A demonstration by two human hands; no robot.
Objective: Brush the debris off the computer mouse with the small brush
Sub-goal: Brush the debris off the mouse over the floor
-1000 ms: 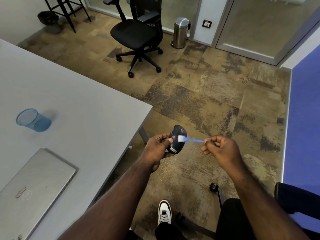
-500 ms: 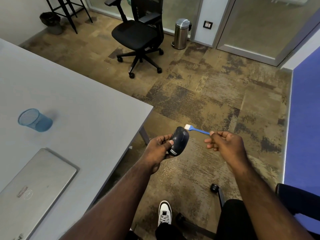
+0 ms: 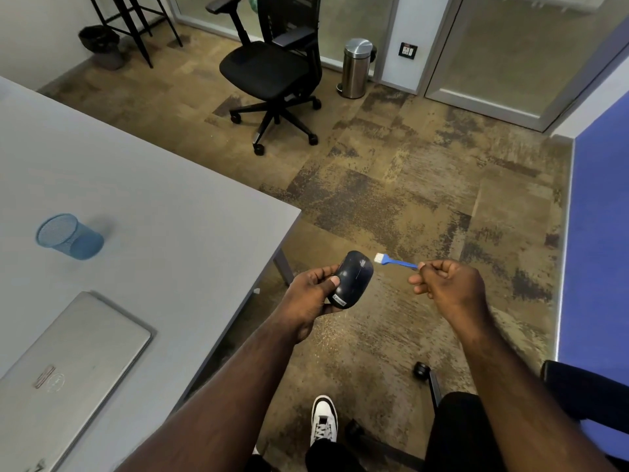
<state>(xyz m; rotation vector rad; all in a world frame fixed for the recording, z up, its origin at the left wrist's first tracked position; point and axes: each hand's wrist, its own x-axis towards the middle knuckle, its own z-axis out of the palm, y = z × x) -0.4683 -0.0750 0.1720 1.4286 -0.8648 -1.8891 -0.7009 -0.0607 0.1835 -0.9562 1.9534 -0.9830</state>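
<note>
Left hand (image 3: 311, 294) fingers wrap a dark computer mouse (image 3: 352, 279); right hand (image 3: 449, 284) fingers pinch a small blue brush (image 3: 394, 261), bristles just beside it.

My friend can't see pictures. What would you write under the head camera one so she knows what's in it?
A person's left hand holds a dark computer mouse above the floor, while the right hand points a small blue brush with white bristles at its edge. On the grey table beside them sit a closed laptop and a blue mesh cup.

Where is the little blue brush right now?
In the head view, the small brush is pinched in the right hand, its white bristles just right of the mouse held by the left hand.
</note>
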